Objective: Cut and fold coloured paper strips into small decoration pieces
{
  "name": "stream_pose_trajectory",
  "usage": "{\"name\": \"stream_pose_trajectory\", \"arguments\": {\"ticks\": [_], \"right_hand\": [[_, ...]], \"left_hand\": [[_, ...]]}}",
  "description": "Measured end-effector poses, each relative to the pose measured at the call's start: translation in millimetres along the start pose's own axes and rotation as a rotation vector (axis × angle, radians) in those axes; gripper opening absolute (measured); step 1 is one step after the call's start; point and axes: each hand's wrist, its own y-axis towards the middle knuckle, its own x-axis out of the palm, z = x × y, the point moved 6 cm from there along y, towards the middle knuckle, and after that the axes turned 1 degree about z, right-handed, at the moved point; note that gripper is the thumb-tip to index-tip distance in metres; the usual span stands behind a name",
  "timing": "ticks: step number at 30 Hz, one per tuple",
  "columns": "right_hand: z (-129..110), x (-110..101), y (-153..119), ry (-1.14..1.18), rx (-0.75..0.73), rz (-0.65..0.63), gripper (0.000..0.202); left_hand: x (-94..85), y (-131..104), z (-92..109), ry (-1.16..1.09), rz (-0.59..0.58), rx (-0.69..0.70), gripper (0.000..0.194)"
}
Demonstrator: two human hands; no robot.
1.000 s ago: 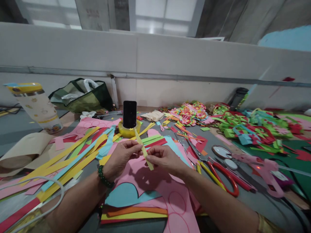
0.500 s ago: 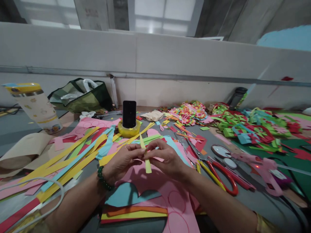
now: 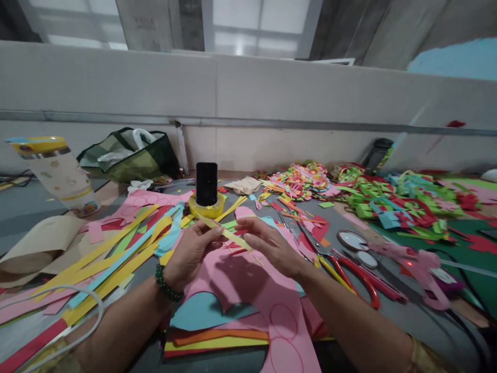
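A pale yellow strip [image 3: 229, 235] slants between the two hands, over a pink sheet [image 3: 248, 280] with drawn red circles. My left hand [image 3: 196, 248] pinches the strip between thumb and fingers near its upper left part; a green bead bracelet is on that wrist. My right hand [image 3: 267, 246] is beside the strip's lower right end, its fingers apart and loosely curved. Small red pieces [image 3: 238, 250] lie on the pink sheet beneath the strip. Blue, orange and yellow sheets [image 3: 221, 342] are stacked under the pink one.
A black phone [image 3: 206, 184] stands in a yellow holder. Red-handled scissors [image 3: 359, 277] and a pink glue gun [image 3: 423, 274] lie at the right. Colourful strips [image 3: 112, 259] cover the left side. Behind are a cup [image 3: 58, 173], a bag [image 3: 132, 155] and craft piles [image 3: 303, 181].
The yellow strip has turned from nearly upright to a slant, upper end leftward. My right hand has let go of it and opened; red pieces now show beneath.
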Motion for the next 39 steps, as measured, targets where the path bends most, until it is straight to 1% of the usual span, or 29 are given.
{"name": "stream_pose_trajectory", "arguments": {"ticks": [2, 4, 6, 7, 9, 11, 13, 15, 17, 18, 19, 20, 21, 22, 23, 24, 25, 26, 27, 29, 31, 33, 35, 37, 38, 39], "right_hand": [[5, 0, 1, 0.114, 0.113, -0.023, 0.041], [7, -3, 2, 0.119, 0.161, -0.001, 0.039], [1, -12, -1, 0.034, 0.162, 0.047, 0.031], [-4, -17, -5, -0.030, 0.159, 0.044, 0.028], [-17, -24, -14, -0.186, 0.166, -0.033, 0.027], [-31, -27, -26, -0.360, 0.178, -0.167, 0.033], [-43, -24, -35, -0.489, 0.168, -0.291, 0.039], [-52, -14, -39, -0.560, 0.120, -0.377, 0.041], [-55, -4, -38, -0.573, 0.088, -0.395, 0.041], [-54, -1, -37, -0.564, 0.080, -0.381, 0.040], [-52, -2, -37, -0.549, 0.075, -0.343, 0.038], [-49, -7, -38, -0.542, 0.073, -0.279, 0.035], [-46, -17, -42, -0.559, 0.076, -0.186, 0.032], [-42, -31, -48, -0.613, 0.096, -0.073, 0.028], [-36, -48, -58, -0.701, 0.140, 0.053, 0.025], [-29, -66, -70, -0.825, 0.218, 0.170, 0.023], [-19, -81, -84, -0.960, 0.332, 0.230, 0.021], [-7, -92, -97, -1.069, 0.448, 0.235, 0.019], [5, -99, -109, -1.144, 0.540, 0.210, 0.018], [27, -106, -126, -1.235, 0.660, 0.180, 0.018], [43, -109, -132, -1.256, 0.709, 0.222, 0.027], [53, -112, -132, -1.226, 0.731, 0.298, 0.036], [56, -119, -133, -1.187, 0.753, 0.342, 0.040], [49, -130, -139, -1.132, 0.742, 0.431, 0.042], [42, -136, -144, -1.095, 0.702, 0.497, 0.043], [31, -140, -149, -1.045, 0.625, 0.576, 0.044]], "left_hand": [[2.7, -2, 0, 0.035, -0.020, 0.039, 0.017], [5.0, -5, -1, 0.069, -0.040, 0.052, 0.019], [5.8, -8, -2, 0.093, -0.067, 0.013, 0.023], [5.9, -9, -2, 0.111, -0.087, -0.023, 0.027], [6.3, -12, 0, 0.158, -0.147, -0.094, 0.037], [9.6, -14, 8, 0.201, -0.234, -0.104, 0.039], [17.4, -20, 13, 0.307, -0.347, -0.079, 0.037], [29.6, -31, 8, 0.447, -0.505, -0.098, 0.034], [40.6, -44, -5, 0.540, -0.657, -0.167, 0.028], [44.0, -49, -12, 0.556, -0.706, -0.202, 0.027], [45.5, -52, -18, 0.559, -0.729, -0.232, 0.027], [44.7, -53, -23, 0.554, -0.719, -0.258, 0.028], [42.2, -51, -26, 0.537, -0.682, -0.276, 0.028], [38.9, -48, -28, 0.502, -0.635, -0.286, 0.028], [35.3, -44, -28, 0.454, -0.586, -0.291, 0.026], [31.9, -39, -27, 0.401, -0.545, -0.293, 0.025], [29.0, -35, -26, 0.350, -0.510, -0.289, 0.024], [26.7, -31, -23, 0.309, -0.484, -0.284, 0.023], [24.9, -28, -21, 0.286, -0.467, -0.281, 0.023], [20.7, -23, -17, 0.296, -0.420, -0.273, 0.024], [15.5, -18, -13, 0.315, -0.357, -0.249, 0.026], [9.8, -13, -10, 0.313, -0.300, -0.228, 0.025], [3.9, -9, -8, 0.284, -0.257, -0.226, 0.021], [-1.0, -4, -7, 0.266, -0.230, -0.224, 0.020], [-2.8, -2, -6, 0.263, -0.221, -0.219, 0.020], [-3.7, -1, -5, 0.265, -0.217, -0.212, 0.021]]}}
